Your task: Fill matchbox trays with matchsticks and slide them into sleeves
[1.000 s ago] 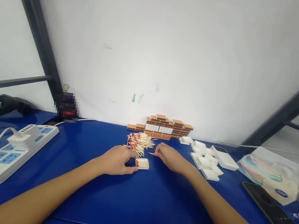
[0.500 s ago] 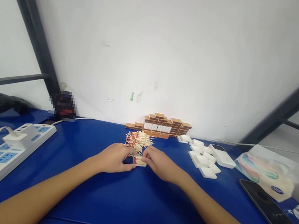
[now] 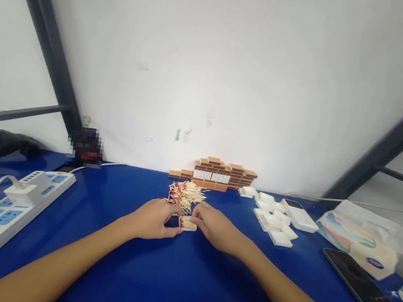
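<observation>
A small white matchbox tray [image 3: 187, 228] with red-headed matches in it lies on the blue table in front of me. My left hand [image 3: 158, 220] grips its left end between thumb and fingers. Just above the tray's far right corner is my right hand [image 3: 210, 223], its thumb and fingertips pinched together; whatever they hold is hidden. Right behind both hands spreads a loose pile of matches [image 3: 187, 194], red heads mostly toward the left.
Matchbox sleeves [image 3: 235, 175] are stacked against the wall. White trays [image 3: 271, 221] lie in a heap at right, by a white device [image 3: 299, 216], a tissue pack [image 3: 359, 239] and a phone [image 3: 367, 294]. A power strip [image 3: 14, 211] with a plugged-in charger lies left.
My right fingertips have lifted slightly from over the tray toward its far right corner, showing more of the matches inside. The left hand still grips the tray. The camera view has tilted a little.
</observation>
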A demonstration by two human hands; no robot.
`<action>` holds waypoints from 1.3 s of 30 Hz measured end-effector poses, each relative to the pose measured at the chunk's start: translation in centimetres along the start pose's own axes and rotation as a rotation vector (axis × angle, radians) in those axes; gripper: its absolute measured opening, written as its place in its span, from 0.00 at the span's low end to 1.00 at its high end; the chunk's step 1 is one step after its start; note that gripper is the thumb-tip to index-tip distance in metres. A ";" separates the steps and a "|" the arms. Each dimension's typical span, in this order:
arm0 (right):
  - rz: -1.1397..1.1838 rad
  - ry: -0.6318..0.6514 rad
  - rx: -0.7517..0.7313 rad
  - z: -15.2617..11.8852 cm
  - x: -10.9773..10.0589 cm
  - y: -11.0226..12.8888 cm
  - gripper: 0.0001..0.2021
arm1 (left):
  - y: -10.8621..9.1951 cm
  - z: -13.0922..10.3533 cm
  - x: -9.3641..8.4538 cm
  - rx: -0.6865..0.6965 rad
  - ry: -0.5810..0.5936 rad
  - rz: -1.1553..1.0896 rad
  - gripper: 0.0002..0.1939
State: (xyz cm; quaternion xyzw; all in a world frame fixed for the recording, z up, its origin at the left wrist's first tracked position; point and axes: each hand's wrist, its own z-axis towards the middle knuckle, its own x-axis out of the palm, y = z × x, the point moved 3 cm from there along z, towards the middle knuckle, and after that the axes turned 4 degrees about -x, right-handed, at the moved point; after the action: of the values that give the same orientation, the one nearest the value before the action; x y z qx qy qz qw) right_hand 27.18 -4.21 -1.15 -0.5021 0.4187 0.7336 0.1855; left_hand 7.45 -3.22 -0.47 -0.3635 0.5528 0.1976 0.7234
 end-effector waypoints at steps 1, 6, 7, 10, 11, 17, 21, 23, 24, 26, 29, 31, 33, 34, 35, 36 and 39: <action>0.021 -0.014 -0.011 0.0 -0.1 0.1 0.05 | 0.0 0.0 0.0 -0.001 0.003 -0.002 0.14; 0.052 -0.049 -0.043 0.1 -0.7 0.3 0.05 | 0.1 0.0 0.2 -0.005 0.012 -0.007 0.13; 0.038 -0.044 -0.040 0.1 -0.8 0.3 0.05 | 0.1 0.0 0.2 -0.002 0.012 -0.012 0.13; -0.009 -0.020 -0.039 0.0 -1.0 0.3 0.04 | 0.1 0.0 0.3 0.006 0.013 -0.017 0.15; -0.025 -0.015 -0.038 -0.1 -0.9 0.3 0.04 | 0.1 0.0 0.3 0.006 0.011 -0.015 0.15; -0.051 -0.034 -0.065 -0.2 -0.9 0.2 0.04 | -0.2 0.0 0.1 -0.001 0.023 -0.001 0.14; -0.024 -0.021 -0.073 -0.2 -0.8 -0.1 0.05 | -0.2 0.0 0.1 0.000 0.030 0.010 0.15; -0.033 -0.022 -0.066 -0.1 -0.8 0.0 0.04 | -0.2 0.0 0.2 0.001 0.022 0.018 0.15; -0.040 -0.018 -0.061 0.0 -0.7 0.1 0.05 | -0.2 0.0 0.2 0.003 0.018 0.020 0.15; -0.054 -0.004 -0.045 0.0 -0.8 0.3 0.06 | -0.3 0.0 0.1 0.008 0.018 0.023 0.15; -0.059 -0.006 -0.030 -0.1 -1.0 0.5 0.07 | -0.4 0.0 0.1 0.005 0.026 0.027 0.15; -0.051 -0.021 -0.036 -0.1 -1.1 0.5 0.06 | -0.4 0.0 0.1 0.002 0.025 0.028 0.14; -0.043 -0.036 -0.043 -0.1 -1.0 0.4 0.06 | -0.4 -0.1 0.1 0.003 0.019 0.029 0.13; -0.041 -0.043 -0.050 -0.1 -0.8 0.3 0.06 | -0.3 -0.1 0.1 0.004 0.017 0.030 0.13; -0.042 -0.050 -0.058 0.0 -0.7 0.2 0.06 | -0.4 -0.1 0.1 0.004 0.014 0.031 0.13; -0.046 -0.056 -0.063 0.0 -0.5 0.1 0.05 | -0.4 -0.1 0.1 0.003 0.013 0.032 0.13; -0.066 -0.062 -0.069 0.1 -0.1 -0.1 0.03 | -0.4 -0.1 0.1 0.000 0.016 0.030 0.13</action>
State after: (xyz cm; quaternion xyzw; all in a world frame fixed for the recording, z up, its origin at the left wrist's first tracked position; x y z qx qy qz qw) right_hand 27.19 -4.05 -1.04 -0.4988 0.3705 0.7562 0.2052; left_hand 7.72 -3.56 -0.41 -0.3568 0.5641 0.2055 0.7158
